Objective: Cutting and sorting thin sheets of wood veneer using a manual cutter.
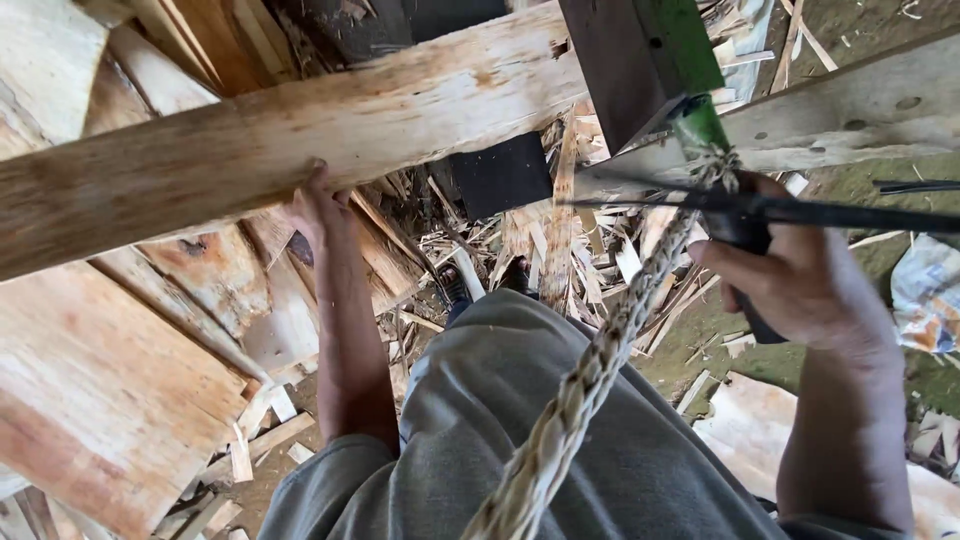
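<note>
Right grip (800, 280) clasps a black handle (745, 240); left grip (315, 205) holds the beam (300, 130) above scrap-strewn ground (700, 330).

Dirt floor (700, 335): wood offcuts (590, 250), flat slabs (100, 390), crumpled paper (925, 295).

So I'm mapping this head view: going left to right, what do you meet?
Flat wood slabs → left hand under the beam → braided rope → right hand gripping a dark handle.
</note>
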